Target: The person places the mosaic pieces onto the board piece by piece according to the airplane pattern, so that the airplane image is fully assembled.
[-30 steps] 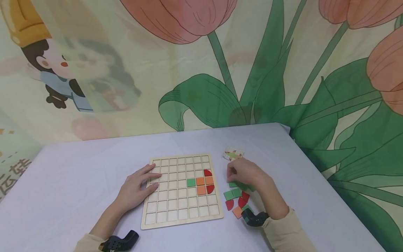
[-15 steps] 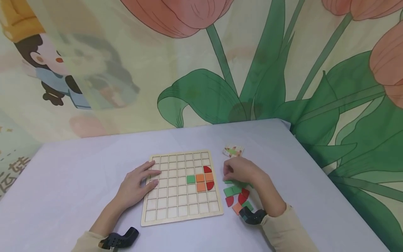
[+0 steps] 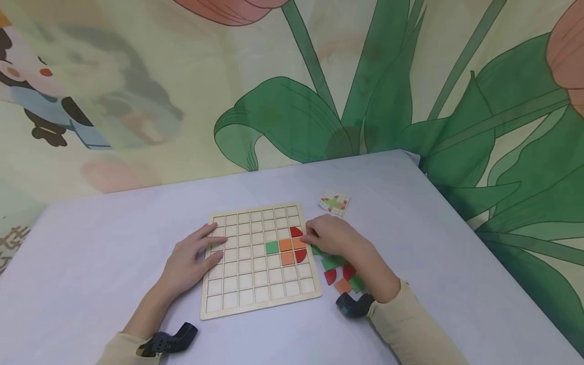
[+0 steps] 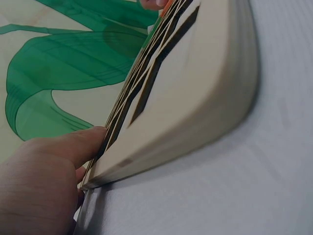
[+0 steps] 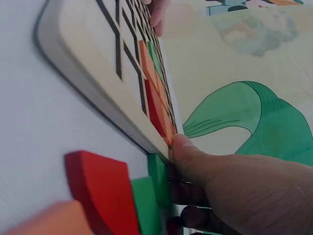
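A wooden grid board (image 3: 237, 299) holds one green square tile (image 3: 272, 247), orange square tiles (image 3: 287, 259) and two red quarter-round tiles (image 3: 300, 255). My left hand (image 3: 187, 261) lies with spread fingers over the board's left edge; its thumb touches the rim in the left wrist view. At the right edge, my right hand (image 3: 335, 235) has thumb and fingertips drawn together right at the rightmost orange tile. In the right wrist view, its thumb (image 5: 188, 152) reaches that tile while the other fingers curl below. I cannot tell whether a tile is between them.
Loose tiles lie right of the board: green ones (image 3: 331, 262), red quarter-rounds (image 3: 330, 276) and an orange square (image 3: 343, 286). A small pattern card (image 3: 335, 203) lies behind the right hand. White cloth (image 3: 114, 243) covers the table; a printed curtain (image 3: 191, 152) hangs behind.
My right hand has moved left from above the loose green tiles to the board's right edge. The left hand keeps its place on the board. The head view has tilted down slightly.
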`<state>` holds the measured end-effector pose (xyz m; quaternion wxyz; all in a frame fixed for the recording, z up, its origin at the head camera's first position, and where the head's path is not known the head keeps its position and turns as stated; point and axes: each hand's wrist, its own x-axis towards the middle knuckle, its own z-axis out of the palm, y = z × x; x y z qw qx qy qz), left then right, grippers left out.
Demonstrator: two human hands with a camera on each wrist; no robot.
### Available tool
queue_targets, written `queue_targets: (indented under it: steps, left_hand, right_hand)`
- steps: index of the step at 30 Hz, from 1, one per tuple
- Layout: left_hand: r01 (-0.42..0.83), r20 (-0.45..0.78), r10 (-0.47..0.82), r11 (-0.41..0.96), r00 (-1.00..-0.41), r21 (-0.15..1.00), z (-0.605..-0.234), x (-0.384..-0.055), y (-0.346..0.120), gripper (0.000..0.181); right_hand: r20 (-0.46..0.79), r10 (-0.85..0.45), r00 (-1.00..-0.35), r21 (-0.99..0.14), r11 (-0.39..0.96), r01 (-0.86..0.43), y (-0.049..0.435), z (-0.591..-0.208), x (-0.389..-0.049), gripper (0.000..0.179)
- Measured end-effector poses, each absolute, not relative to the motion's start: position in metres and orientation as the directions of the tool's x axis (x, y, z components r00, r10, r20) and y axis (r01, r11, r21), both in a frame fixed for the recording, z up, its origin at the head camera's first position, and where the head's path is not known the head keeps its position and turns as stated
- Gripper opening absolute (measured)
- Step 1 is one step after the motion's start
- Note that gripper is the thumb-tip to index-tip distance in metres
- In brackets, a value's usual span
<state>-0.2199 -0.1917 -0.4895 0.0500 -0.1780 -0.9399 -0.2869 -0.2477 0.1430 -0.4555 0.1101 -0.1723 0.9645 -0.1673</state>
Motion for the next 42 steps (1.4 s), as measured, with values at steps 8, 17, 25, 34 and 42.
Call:
queue_targets:
  steps: [8,17,25,34,42]
  left_hand:
    - [0.356,0.196,0.297,0.771,-0.934,0.528,-0.488,-0.218,-0.192,0.034]
    - [0.355,0.193,0.298,0.774,-0.935,0.524,-0.489,-0.218,-0.191,0.035]
    - [0.354,0.194,0.297,0.774,-0.935,0.524,-0.489,-0.218,-0.192,0.035]
    - [0.354,0.199,0.293,0.774,-0.935,0.525,-0.49,-0.217,-0.192,0.035]
    - [0.369,0.219,0.297,0.773,-0.929,0.516,-0.489,-0.217,-0.192,0.035]
  right_hand:
    - [-0.172,-0.314,-0.934,-0.408,0.886,-0.223,0.154,-0.445,-0.248,0.01]
    - [-0.292,-0.309,-0.905,-0.366,0.91,-0.193,0.158,-0.439,-0.242,0.021]
    - [-0.313,-0.3,-0.901,-0.407,0.899,-0.158,0.149,-0.438,-0.237,0.016]
    - [-0.284,-0.31,-0.907,-0.391,0.901,-0.186,0.145,-0.438,-0.236,0.014]
    - [-0.3,-0.327,-0.896,-0.392,0.899,-0.197,0.15,-0.435,-0.235,0.028]
